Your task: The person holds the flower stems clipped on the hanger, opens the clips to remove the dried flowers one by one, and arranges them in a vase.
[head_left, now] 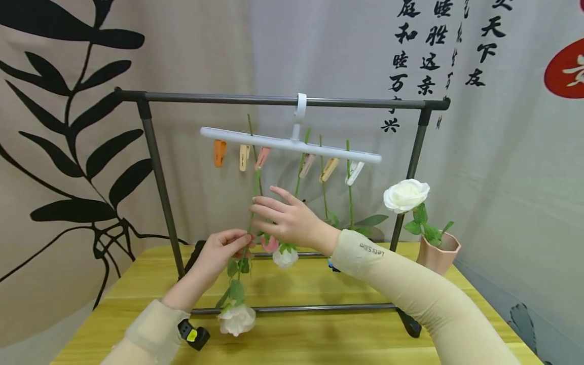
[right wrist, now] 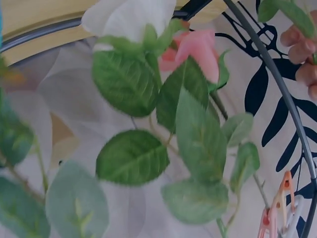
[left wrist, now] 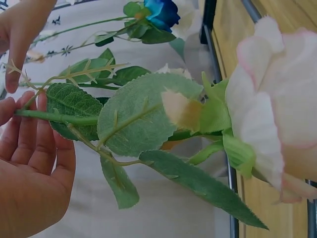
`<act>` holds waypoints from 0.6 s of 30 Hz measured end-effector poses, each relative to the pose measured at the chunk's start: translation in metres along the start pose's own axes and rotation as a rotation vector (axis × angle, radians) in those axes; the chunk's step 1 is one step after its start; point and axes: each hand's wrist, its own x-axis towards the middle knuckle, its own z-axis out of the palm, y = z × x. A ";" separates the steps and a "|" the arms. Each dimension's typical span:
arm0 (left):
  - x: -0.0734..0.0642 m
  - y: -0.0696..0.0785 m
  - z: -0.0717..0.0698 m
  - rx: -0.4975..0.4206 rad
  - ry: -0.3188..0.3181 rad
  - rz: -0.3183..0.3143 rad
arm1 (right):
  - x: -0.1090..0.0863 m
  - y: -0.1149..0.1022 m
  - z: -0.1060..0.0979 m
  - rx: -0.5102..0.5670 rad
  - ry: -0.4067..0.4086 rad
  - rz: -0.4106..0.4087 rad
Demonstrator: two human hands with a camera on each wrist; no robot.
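A pale rose (head_left: pixel 237 319) with faint pink petal edges hangs head down, its green stem rising toward a pink clothespin (head_left: pixel 262 157) on a white clip hanger (head_left: pixel 292 144). My left hand (head_left: pixel 223 248) pinches this stem between thumb and fingers; in the left wrist view the stem (left wrist: pixel 54 116) crosses the fingers. My right hand (head_left: pixel 287 218) is beside the upper stem with its fingers spread and fairly straight; whether they touch it I cannot tell. Behind the right hand, a white rose (head_left: pixel 285 257) and a pink rose (right wrist: pixel 195 52) hang upside down.
The hanger hooks over a dark metal rack (head_left: pixel 219 97) on a wooden table (head_left: pixel 319 337). More clothespins, including an orange one (head_left: pixel 220 153) and a white one (head_left: pixel 354 173), line the hanger. A blue rose (left wrist: pixel 161 15) hangs too. At right, a pink pot (head_left: pixel 437 256) holds a white rose (head_left: pixel 406 195).
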 end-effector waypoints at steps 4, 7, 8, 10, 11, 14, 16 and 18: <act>0.001 0.000 0.001 -0.001 -0.014 0.034 | 0.000 -0.004 0.003 -0.003 -0.007 0.009; 0.001 0.001 0.003 -0.008 -0.029 0.044 | -0.002 -0.005 0.005 0.005 -0.001 0.017; 0.001 0.001 0.005 -0.009 -0.031 0.044 | -0.002 -0.005 0.006 0.007 0.005 0.020; 0.000 0.002 0.006 -0.011 -0.034 0.043 | -0.004 -0.005 0.007 0.013 0.021 0.024; 0.000 0.003 0.007 -0.008 -0.036 0.043 | -0.005 -0.005 0.008 0.014 0.031 0.024; -0.001 0.004 0.010 0.003 -0.047 0.049 | -0.007 -0.005 0.010 0.019 0.067 0.014; -0.001 0.004 0.011 0.004 -0.062 0.051 | -0.009 -0.006 0.011 0.030 0.089 0.000; -0.002 0.004 0.012 0.008 -0.079 0.053 | -0.011 -0.007 0.012 0.043 0.108 -0.018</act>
